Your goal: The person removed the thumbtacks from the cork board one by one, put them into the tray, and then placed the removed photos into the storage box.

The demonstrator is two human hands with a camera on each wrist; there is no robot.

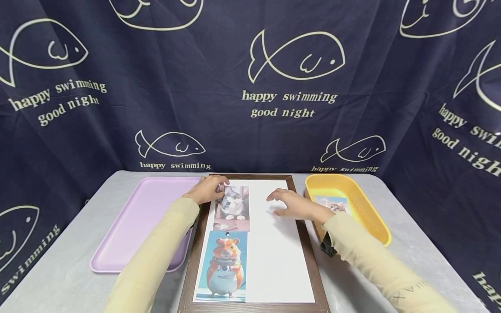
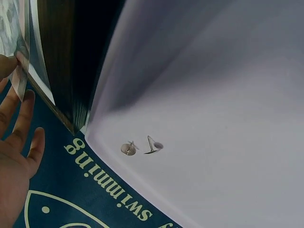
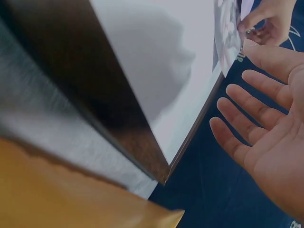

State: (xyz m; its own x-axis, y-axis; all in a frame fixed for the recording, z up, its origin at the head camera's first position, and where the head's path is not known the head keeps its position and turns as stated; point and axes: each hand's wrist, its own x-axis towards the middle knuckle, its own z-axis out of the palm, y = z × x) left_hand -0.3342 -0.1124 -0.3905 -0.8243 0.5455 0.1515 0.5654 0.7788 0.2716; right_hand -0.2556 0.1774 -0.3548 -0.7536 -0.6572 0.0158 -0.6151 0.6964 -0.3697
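Note:
My left hand (image 1: 206,190) pinches the upper left corner of a cat picture card (image 1: 236,208) between thumb and fingers, at the far left part of a framed white board (image 1: 279,256). Below that card lies a picture of an orange hamster (image 1: 226,265), with a thumbtack (image 1: 227,234) at its top edge. Over the board's right side hovers my right hand (image 1: 295,204), fingers spread and slightly bent, with nothing in it. The right wrist view shows that palm (image 3: 280,156) bare, while the other hand (image 3: 273,21) grips the card's edge beyond.
Left of the board stands a purple tray (image 1: 135,234), with a few thumbtacks (image 2: 128,148) near its far corner. To the right is a yellow bin (image 1: 369,213) holding a kitten picture card (image 1: 332,203). A dark fish-print curtain (image 1: 293,143) hangs behind the table.

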